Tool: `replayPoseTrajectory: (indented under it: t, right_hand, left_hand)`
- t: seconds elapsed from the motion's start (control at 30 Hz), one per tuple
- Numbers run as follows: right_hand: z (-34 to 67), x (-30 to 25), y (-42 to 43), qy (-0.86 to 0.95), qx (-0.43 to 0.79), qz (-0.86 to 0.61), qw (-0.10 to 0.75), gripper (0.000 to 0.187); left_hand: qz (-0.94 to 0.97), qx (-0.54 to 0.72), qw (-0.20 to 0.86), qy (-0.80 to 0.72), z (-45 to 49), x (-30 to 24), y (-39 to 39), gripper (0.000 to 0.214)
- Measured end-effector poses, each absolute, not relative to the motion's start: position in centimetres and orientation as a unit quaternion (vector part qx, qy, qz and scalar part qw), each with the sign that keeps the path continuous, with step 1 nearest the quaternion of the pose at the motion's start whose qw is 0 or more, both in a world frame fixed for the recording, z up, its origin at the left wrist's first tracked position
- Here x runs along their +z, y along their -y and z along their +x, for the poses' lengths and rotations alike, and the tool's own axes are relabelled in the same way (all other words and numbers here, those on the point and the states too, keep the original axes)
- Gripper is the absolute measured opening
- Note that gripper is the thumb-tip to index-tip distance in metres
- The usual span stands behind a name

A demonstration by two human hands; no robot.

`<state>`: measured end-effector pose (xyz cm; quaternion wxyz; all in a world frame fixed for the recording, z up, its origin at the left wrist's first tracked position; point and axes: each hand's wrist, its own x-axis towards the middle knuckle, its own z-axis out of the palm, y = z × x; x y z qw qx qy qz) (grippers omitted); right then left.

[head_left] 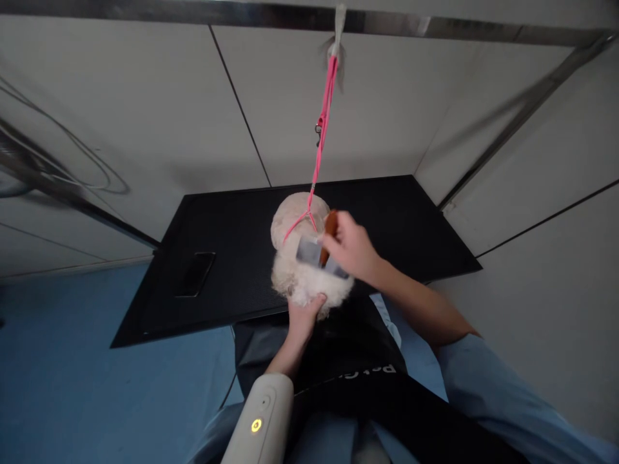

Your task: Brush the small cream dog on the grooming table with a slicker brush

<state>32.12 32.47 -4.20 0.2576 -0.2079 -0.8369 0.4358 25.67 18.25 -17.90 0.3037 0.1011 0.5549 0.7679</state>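
A small fluffy white dog (294,258) stands on a black grooming table (232,258), facing away from me. A pink leash (322,135) runs from its neck up to an overhead bar. My right hand (351,248) is closed around a brush with a brown handle (329,235) and a grey pad, laid on the dog's back. My left hand (304,317) grips the fur at the dog's rear end, fingers curled into it.
A white device with a lit yellow button (258,419) sits at my left forearm. A dark rectangular object (196,274) lies on the table's left part. I wear a black apron. Pale wall panels surround the table; blue floor lies to the left.
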Motion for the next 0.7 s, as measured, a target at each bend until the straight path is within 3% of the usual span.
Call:
replayPoseTrajectory:
  t: [0.07,0.2,0.33,0.47,0.6,0.7]
  right_hand:
    - [32.3,-3.9,-32.6,0.823,0.423,-0.221,0.308,0.022]
    - [32.7,-3.6,-32.8,0.863,0.429,-0.157,0.216,0.018]
    - [33.3,-3.1,-32.8,0.825,0.405,-0.222,0.326,0.025]
    - [33.8,-2.5,-32.1,0.879,0.407,-0.145,0.203,0.022]
    - [34.0,-2.0,-31.4,0.869,0.378,-0.188,0.259,0.02]
    - [34.1,-1.6,-31.0,0.901,0.369,-0.152,0.167,0.022]
  left_hand:
    - [0.106,0.764,0.33,-0.544,25.6,-18.0,-17.7,0.077]
    - [0.115,0.748,0.391,-0.524,25.3,-18.3,-16.4,0.078]
    - [0.077,0.759,0.405,-0.503,25.1,-17.6,-15.9,0.076]
    - [0.069,0.759,0.421,-0.492,25.0,-16.7,-16.2,0.07]
    - [0.072,0.759,0.422,-0.49,24.9,-16.2,-16.4,0.07]
    - [0.082,0.743,0.439,-0.498,24.8,-16.2,-16.3,0.068]
